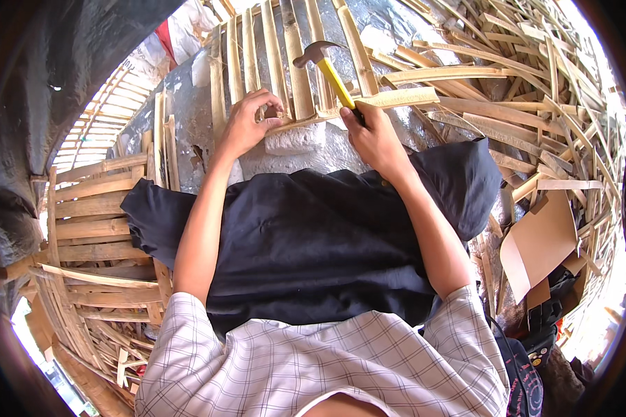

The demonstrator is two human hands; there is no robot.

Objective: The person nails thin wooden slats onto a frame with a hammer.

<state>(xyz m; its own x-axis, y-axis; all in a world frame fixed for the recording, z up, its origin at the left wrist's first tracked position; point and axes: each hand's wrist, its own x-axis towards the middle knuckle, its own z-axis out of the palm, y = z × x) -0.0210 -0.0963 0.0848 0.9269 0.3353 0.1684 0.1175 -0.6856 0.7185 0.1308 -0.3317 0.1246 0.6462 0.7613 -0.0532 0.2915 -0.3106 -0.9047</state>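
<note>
My right hand (375, 135) is wrapped round the black grip of a claw hammer (336, 83) with a yellow handle. The hammer's head points away from me, raised over split bamboo slats (273, 59) that lie side by side. Across their near ends runs a bamboo crosspiece (402, 97). At the left end of this crosspiece, my left hand (247, 124) curls thumb and fingers towards each other in a pinch; whatever is between the tips is too small to make out. A pale block (295, 140) sits beneath the crosspiece, in front of me.
Loose split bamboo strips (494, 73) are heaped at the right. A slatted bamboo panel (97, 228) stands at my left. Dark cloth (313, 243) covers my lap. An opened cardboard box (541, 240) and dark bags (535, 340) lie at the lower right.
</note>
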